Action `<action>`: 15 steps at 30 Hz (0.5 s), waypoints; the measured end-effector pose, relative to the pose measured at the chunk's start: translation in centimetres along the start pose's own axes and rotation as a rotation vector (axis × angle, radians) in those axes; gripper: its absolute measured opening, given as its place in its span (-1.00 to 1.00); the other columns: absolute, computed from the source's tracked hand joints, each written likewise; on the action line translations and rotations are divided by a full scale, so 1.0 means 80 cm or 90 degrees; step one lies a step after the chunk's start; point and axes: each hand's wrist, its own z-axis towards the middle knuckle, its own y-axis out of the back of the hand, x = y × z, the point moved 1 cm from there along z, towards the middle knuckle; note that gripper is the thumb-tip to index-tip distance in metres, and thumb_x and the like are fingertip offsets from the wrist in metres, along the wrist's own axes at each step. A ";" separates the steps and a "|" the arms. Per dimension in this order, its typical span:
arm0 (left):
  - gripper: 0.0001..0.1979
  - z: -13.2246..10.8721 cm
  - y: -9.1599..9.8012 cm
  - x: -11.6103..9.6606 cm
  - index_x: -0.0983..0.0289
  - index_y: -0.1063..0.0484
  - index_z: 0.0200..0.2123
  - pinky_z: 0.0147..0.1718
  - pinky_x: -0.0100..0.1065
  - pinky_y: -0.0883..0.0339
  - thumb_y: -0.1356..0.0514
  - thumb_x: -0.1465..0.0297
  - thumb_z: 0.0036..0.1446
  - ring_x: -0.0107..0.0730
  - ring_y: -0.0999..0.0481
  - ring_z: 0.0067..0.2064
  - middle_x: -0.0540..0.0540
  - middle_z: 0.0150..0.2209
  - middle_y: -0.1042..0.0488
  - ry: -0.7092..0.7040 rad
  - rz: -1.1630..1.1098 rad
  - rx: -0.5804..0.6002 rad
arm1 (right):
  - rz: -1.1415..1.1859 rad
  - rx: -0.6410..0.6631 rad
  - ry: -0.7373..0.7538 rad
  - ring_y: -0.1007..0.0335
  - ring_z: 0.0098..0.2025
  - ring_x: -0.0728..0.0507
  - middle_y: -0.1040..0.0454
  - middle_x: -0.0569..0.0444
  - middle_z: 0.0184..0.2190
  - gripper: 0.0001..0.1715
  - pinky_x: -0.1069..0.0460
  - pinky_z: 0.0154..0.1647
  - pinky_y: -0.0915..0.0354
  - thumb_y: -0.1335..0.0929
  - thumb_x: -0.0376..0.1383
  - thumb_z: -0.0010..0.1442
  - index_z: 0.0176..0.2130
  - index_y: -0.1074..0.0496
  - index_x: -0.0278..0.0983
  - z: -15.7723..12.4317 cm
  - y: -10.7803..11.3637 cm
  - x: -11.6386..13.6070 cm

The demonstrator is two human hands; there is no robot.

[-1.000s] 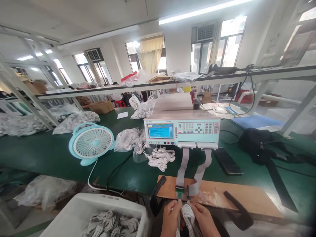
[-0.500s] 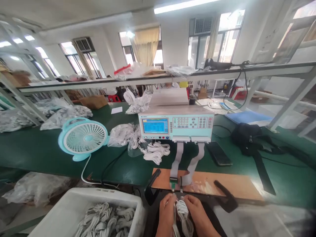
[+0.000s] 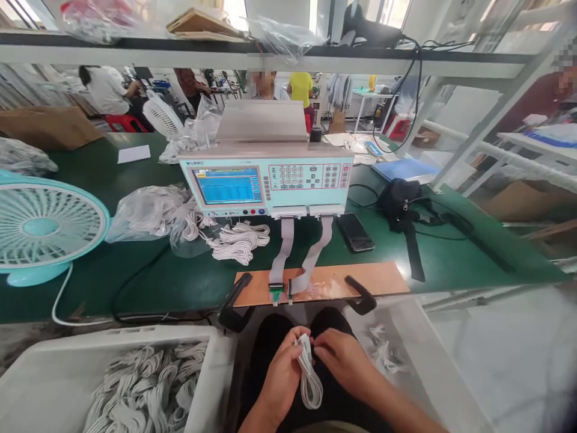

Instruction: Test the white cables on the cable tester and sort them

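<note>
A coiled white cable hangs in a folded bundle over the person's lap. My left hand is closed round its upper part, where white plug ends show. Just to the right, my right hand has its thumb and fingers pressed together beside those ends; what they pinch, if anything, is hidden. Beyond the hands, a small green connector board and a second connector sit at the front edge of a wooden board, with nothing plugged into their front ends.
Grey ribbon cables run to a tester with a lit screen. Black clamps hold the board. A white bin of bundled cables stands left; another container with cables is right. A fan and phone rest on the table.
Both hands have drawn back from the connectors toward the lap, bringing a white cable bundle. The connectors' front ends are now exposed. The head view has tilted down and moved closer.
</note>
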 end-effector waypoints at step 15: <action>-0.68 0.011 0.028 -0.054 0.36 -0.32 -0.49 -0.45 -0.52 -0.21 -0.29 0.22 -0.14 -0.55 -0.28 -0.47 -0.02 -0.53 -0.30 -0.133 0.245 -0.202 | 0.409 -0.165 -0.038 -0.07 -0.50 0.04 -0.24 0.14 -0.56 -0.72 0.15 -0.47 -0.06 -0.31 -0.17 0.07 -0.46 -0.29 -0.36 0.086 -0.062 0.014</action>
